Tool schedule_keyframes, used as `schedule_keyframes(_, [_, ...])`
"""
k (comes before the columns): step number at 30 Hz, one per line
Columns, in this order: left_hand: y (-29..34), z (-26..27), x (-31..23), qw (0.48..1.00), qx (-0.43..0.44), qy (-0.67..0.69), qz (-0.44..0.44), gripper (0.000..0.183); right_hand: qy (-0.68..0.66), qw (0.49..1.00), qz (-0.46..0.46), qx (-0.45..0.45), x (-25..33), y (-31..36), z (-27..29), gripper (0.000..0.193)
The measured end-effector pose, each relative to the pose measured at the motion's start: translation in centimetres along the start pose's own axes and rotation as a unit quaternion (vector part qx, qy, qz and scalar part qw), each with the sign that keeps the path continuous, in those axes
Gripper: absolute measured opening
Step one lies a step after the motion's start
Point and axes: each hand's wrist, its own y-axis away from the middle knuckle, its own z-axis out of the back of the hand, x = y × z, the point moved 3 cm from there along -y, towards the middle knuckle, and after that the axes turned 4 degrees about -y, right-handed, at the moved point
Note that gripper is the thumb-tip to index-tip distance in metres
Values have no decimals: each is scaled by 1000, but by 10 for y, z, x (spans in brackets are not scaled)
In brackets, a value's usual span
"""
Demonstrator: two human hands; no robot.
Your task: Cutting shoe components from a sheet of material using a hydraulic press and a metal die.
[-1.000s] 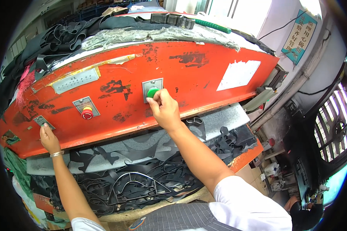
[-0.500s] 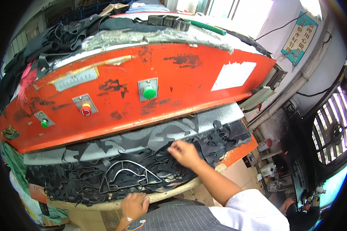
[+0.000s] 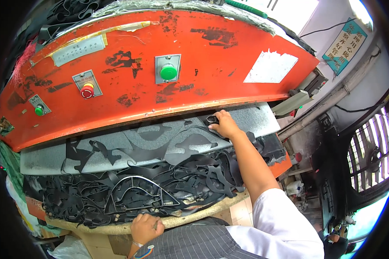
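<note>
My right hand [image 3: 224, 124] reaches over the grey plate [image 3: 257, 118], its fingers closed on a black scrap of sheet [image 3: 212, 120] near the red machine's lower edge. A cut-out black sheet [image 3: 155, 152] lies across the plate, with curved openings in it. Down at the tan padded rim [image 3: 190, 220], my left hand [image 3: 147, 228] has its fingers curled; what they hold, if anything, is hard to see. Just beyond it, a metal cutting die [image 3: 136, 177] with an arched outline rests on a heap of tangled black scraps [image 3: 80, 194].
Over the plate stands a red press [image 3: 220, 82] with a green button [image 3: 168, 72], a red knob [image 3: 87, 90] and a smaller green button [image 3: 39, 110]. More black strips hang at its top left. Dark equipment [image 3: 328, 172] stands at the right.
My right hand has gone from above the scraps forward and right onto the plate, and closed on a black scrap. My left hand stays by the rim. The view has tilted downward.
</note>
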Motion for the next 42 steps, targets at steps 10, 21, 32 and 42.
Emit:
schedule_keyframes(10, [-10, -8, 12, 997, 74, 2, 32, 9, -96, 984, 129, 72, -16, 8, 21, 46])
schedule_keyframes(21, [-16, -8, -9, 997, 16, -29, 64, 6, -183, 970, 142, 68, -35, -32, 6, 54])
schedule_keyframes(32, [-30, 7, 11, 971, 14, 200, 132, 3, -223, 969, 99, 35, -47, -32, 10, 57])
schedule_keyframes(42, [-151, 121, 198, 952, -214, 136, 172, 29, -235, 947, 117, -185, 85, -1, 36, 50])
